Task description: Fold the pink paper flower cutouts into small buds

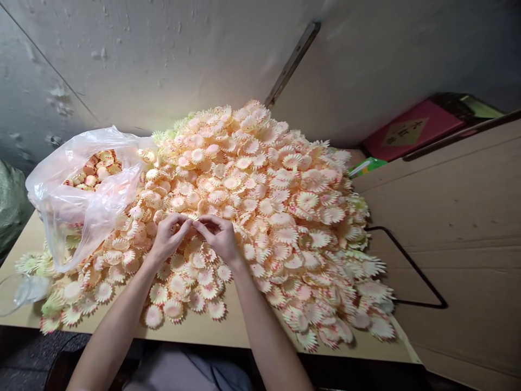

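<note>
My left hand (pixel 173 234) and my right hand (pixel 217 233) meet over the front of a big heap of artificial flower pieces (pixel 266 206). Thumbs and forefingers are pinched together, tip to tip, around a small pale flower piece (pixel 195 216), mostly hidden by the fingers. The heaped pieces are round, cream to pink, with fringed edges and reddish tips. To the left of my hands stands a translucent plastic bag (pixel 65 163), its mouth open. Inside it lie smaller, curled-up flower pieces (pixel 101 168) with red edges.
The heap covers most of the wooden table (pixel 232 326). A clear plastic cup (pixel 28 290) lies at the left edge. On the right stand a large cardboard sheet (pixel 459 228), a bent black metal rod (pixel 411 260) and a red box (pixel 411 130). A wall (pixel 183 65) rises behind.
</note>
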{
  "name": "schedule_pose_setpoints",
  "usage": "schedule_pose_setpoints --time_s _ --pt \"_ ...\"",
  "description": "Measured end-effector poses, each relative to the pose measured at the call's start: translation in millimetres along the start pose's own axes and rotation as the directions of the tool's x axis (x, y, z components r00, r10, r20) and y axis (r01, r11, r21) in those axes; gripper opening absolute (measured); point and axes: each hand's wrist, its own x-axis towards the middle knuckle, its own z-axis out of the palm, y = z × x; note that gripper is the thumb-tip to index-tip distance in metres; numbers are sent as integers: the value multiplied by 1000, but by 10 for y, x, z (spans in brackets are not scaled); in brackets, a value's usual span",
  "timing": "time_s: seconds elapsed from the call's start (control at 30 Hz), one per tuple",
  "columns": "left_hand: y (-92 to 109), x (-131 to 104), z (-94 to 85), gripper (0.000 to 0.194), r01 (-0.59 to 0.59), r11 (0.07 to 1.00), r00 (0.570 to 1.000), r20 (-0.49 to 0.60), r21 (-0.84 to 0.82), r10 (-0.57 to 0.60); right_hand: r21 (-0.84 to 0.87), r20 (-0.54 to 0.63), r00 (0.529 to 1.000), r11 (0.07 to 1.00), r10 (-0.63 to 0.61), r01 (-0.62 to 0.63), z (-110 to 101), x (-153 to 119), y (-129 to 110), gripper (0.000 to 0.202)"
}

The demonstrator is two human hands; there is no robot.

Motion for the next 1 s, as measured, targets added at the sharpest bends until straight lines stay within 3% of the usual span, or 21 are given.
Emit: schedule_pose_setpoints --time_s 0.17,0.5,1.0 --pt "11 -4 7 22 10 1000 1000 -10 8 -10 2 -14 996 997 -83 83 -27 7 -34 16" --pt "-16 -6 13 26 22 1000 1000 -1 12 -22 84 -29 999 996 15 -12 -13 -6 21 19" --pt "-1 -15 16 21 -24 999 1000 15 31 24 75 -48 999 997 3 1 -29 0 8 17"
